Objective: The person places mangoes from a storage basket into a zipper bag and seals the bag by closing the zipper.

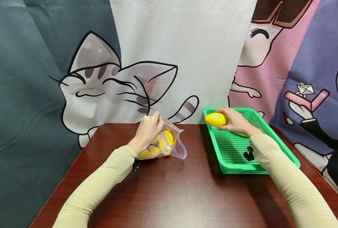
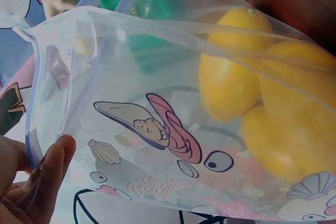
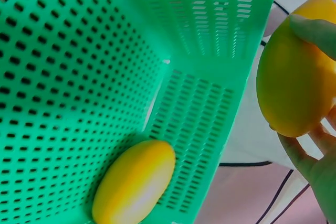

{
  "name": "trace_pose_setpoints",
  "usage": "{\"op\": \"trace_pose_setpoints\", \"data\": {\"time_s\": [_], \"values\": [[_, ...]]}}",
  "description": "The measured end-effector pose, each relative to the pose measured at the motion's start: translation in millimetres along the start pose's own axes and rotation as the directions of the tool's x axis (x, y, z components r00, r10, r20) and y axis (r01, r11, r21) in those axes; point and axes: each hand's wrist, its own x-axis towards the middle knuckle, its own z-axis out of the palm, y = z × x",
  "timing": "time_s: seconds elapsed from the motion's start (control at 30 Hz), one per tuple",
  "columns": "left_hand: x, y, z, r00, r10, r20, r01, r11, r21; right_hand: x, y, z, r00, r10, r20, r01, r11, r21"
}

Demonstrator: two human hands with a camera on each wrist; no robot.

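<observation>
My left hand (image 1: 147, 130) pinches the top edge of a clear printed zip bag (image 2: 139, 182), holding it up on the table. Inside the bag lie several yellow mangoes (image 2: 227, 77), and its lilac-edged mouth gapes to the right. Over the far left part of a green basket (image 1: 231, 168), my right hand (image 1: 237, 122) grips another mango (image 1: 215, 119) between thumb and fingers, lifted above the rim. One more mango (image 3: 135, 184) lies in the basket against its wall, mostly hidden by the right hand in the head view.
The basket stands at the right on a dark reddish-brown table (image 1: 169, 196). Behind the table hangs a cloth backdrop (image 1: 169, 38) printed with cartoon figures. A small black device (image 1: 249, 154) sits at the right wrist, and another at the left.
</observation>
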Motion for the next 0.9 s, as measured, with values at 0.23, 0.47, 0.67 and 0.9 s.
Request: {"op": "trace_pose_setpoints", "data": {"time_s": [0.23,0.47,0.67,0.9], "values": [[0.1,0.8,-1.2,1.0,-0.017,0.014,0.017,1.0,-0.002,5,-16,1,1.0,-0.02,-0.015,0.02,0.999,-0.027],[0.3,-0.5,-0.9,1.0,-0.016,0.016,0.016,1.0,-0.01,10,-27,1,0.998,-0.062,-0.027,0.062,0.998,-0.017],[0.8,-0.8,-0.6,1.0,-0.007,0.006,0.007,1.0,-0.004,14,-36,1,0.991,-0.123,-0.06,0.123,0.992,-0.008],[1.0,-0.5,-0.4,1.0,0.0,-0.005,0.0,1.0,0.004,19,-47,1,0.979,-0.178,-0.102,0.182,0.983,0.024]]}}
